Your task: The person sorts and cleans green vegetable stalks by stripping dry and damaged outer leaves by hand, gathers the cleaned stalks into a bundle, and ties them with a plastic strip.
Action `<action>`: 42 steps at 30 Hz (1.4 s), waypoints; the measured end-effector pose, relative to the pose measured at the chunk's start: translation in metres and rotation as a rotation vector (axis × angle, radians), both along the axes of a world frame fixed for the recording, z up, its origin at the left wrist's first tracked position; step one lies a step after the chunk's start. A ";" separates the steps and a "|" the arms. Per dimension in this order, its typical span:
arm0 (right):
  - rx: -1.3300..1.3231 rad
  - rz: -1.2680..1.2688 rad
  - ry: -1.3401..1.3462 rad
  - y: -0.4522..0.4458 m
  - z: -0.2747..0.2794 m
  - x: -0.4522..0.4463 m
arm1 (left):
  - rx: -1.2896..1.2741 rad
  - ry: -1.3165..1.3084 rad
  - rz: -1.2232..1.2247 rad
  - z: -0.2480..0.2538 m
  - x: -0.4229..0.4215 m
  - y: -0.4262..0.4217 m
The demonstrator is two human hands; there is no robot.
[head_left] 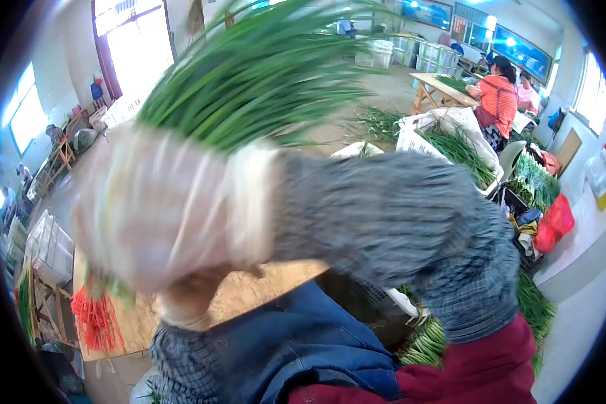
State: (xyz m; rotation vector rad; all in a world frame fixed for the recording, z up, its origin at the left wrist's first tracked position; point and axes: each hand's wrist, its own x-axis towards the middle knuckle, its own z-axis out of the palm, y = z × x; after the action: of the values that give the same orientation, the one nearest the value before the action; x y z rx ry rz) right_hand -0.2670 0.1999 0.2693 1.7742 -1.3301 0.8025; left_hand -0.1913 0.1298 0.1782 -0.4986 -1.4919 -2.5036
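Observation:
A large bunch of long green leafy stalks [256,74] fans out above my right hand [161,202], which wears a pale glove blurred by motion. The glove is wrapped round the bunch, and the lower stalk ends show beneath it. Under it, close to the wooden table [269,286], is my left hand [192,293], mostly hidden behind the right glove, so its fingers cannot be made out. Red ties [95,320] hang over the table's left part.
A white crate [417,145] of green stalks stands to the right, with more stalks [427,340] low beside my legs. A person in orange [497,101] sits at another table [444,91]. White crates [50,246] stand at the left.

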 end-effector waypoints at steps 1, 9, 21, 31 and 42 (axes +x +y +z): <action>-0.037 0.043 0.016 -0.018 -0.013 0.015 | 0.007 -0.007 0.095 -0.003 0.016 -0.011; -0.089 0.569 -0.087 -0.130 -0.136 0.108 | 0.002 -0.488 0.829 -0.073 0.158 -0.097; 0.565 0.818 -0.371 -0.129 -0.257 0.181 | 0.184 -0.868 0.806 -0.127 0.252 -0.156; 0.449 0.551 -0.494 -0.183 -0.218 0.118 | 0.085 -0.687 1.095 -0.149 0.239 -0.158; 0.661 0.460 -0.473 -0.214 -0.262 0.110 | -0.126 -0.773 1.618 -0.174 0.241 -0.180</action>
State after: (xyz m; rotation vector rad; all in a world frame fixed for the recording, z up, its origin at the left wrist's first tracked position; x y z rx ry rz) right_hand -0.1567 -0.0139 0.0078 2.5853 -1.6394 1.1770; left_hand 0.0493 -0.0506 0.0041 1.2923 -1.2436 -1.1963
